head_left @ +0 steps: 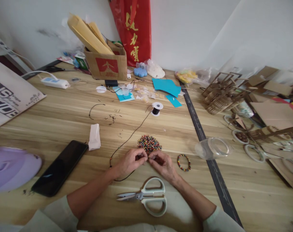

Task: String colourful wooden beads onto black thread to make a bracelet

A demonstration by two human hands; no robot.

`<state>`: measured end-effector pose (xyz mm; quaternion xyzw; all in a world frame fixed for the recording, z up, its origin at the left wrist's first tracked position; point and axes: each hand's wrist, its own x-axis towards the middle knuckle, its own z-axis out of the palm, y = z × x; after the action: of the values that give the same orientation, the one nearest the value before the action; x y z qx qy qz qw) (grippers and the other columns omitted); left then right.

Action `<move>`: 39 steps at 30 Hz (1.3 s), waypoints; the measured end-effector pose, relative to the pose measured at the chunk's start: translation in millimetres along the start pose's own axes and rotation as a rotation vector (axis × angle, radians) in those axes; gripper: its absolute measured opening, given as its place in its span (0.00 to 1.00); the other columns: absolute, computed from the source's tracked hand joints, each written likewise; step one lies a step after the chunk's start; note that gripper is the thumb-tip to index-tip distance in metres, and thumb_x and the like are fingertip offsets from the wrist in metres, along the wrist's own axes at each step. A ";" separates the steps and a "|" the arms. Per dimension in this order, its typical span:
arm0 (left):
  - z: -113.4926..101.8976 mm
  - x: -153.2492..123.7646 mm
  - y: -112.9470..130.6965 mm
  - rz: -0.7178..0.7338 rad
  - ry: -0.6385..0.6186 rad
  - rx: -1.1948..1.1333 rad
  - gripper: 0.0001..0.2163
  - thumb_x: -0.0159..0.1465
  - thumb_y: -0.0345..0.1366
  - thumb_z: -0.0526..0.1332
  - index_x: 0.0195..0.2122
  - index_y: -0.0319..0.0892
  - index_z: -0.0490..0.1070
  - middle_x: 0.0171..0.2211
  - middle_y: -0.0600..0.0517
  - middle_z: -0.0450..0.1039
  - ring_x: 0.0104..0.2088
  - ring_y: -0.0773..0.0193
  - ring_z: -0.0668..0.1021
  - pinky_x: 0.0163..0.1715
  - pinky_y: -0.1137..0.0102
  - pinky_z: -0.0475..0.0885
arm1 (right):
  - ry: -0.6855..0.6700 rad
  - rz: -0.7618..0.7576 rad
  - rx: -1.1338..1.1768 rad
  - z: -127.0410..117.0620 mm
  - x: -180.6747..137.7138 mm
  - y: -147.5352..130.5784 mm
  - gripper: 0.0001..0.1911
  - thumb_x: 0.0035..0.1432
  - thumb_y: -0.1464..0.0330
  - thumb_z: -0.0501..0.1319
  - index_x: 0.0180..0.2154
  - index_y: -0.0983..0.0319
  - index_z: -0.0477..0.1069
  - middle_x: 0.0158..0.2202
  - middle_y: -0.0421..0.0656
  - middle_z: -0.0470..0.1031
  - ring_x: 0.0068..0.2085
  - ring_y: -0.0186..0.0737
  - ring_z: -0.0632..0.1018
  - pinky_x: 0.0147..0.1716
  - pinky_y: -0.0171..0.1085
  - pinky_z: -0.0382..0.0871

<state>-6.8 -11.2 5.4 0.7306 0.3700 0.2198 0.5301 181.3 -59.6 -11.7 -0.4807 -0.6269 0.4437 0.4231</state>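
Both hands meet at the near edge of a pile of small multicoloured beads (149, 143). My left hand (131, 162) pinches the end of a thin black cord (130, 135), thumb and forefinger pressed together. The cord loops under that hand and runs back to a white spool (156, 109) wound with black cord. My right hand (162, 163) is pinched close beside the left; whatever lies between its fingertips is too small to make out. A finished-looking bead bracelet (184, 162) lies right of it. Scissors with pale handles (153, 196) rest slightly open below both hands.
A black phone (60, 167), a folded white paper (94, 137) and a purple object (14, 169) lie to the left. On the right are a clear plastic jar (212, 148) and wooden baskets (220, 96). A cardboard box (106, 66) and blue cards (167, 87) stand farther back.
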 end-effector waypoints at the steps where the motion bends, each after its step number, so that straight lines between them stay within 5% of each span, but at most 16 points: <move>1: -0.1 0.1 0.1 0.000 -0.001 0.000 0.06 0.62 0.33 0.57 0.29 0.39 0.70 0.25 0.55 0.71 0.27 0.67 0.71 0.29 0.74 0.64 | -0.002 -0.004 -0.002 -0.2 0.1 -0.2 0.09 0.60 0.62 0.61 0.34 0.62 0.71 0.29 0.41 0.72 0.29 0.34 0.73 0.28 0.32 0.67; 39: 1.1 0.2 -4.6 -0.005 0.007 0.024 0.05 0.62 0.32 0.58 0.29 0.40 0.70 0.26 0.56 0.71 0.28 0.68 0.71 0.30 0.74 0.64 | -0.025 0.025 0.029 -2.2 -0.1 -3.2 0.08 0.60 0.64 0.61 0.35 0.63 0.72 0.29 0.41 0.72 0.29 0.33 0.72 0.28 0.31 0.65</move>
<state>-7.3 -10.9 0.7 0.7351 0.3763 0.2167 0.5206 182.7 -59.7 -8.0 -0.4769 -0.6195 0.4640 0.4166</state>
